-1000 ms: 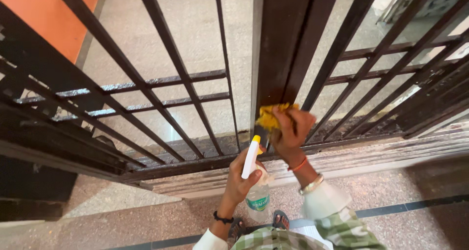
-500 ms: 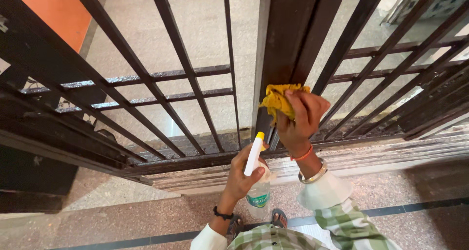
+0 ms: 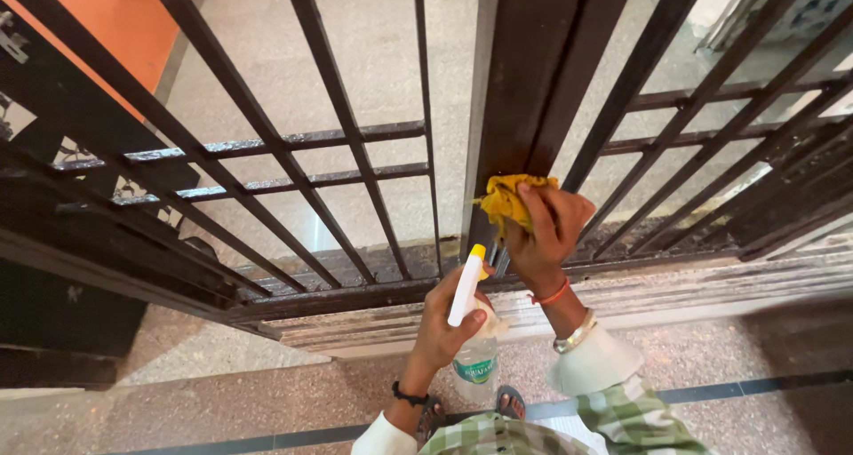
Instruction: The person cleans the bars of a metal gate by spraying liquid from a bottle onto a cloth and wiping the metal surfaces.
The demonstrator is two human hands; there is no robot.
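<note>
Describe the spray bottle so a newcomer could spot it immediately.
Start at the wide dark post in the middle of the black barred gate. Just below it, the left hand grips a clear spray bottle. Its white trigger head with a yellow nozzle sets it apart from the yellow cloth nearby.

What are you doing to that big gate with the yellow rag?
A person is standing at a dark metal gate. The right hand presses a yellow cloth against the wide upright post in the middle of the gate, low down near the bottom rail. The left hand holds a clear spray bottle with a white and yellow nozzle, pointed up toward the post, just below the cloth. The horizontal bars to the left look wet and shiny.
</note>
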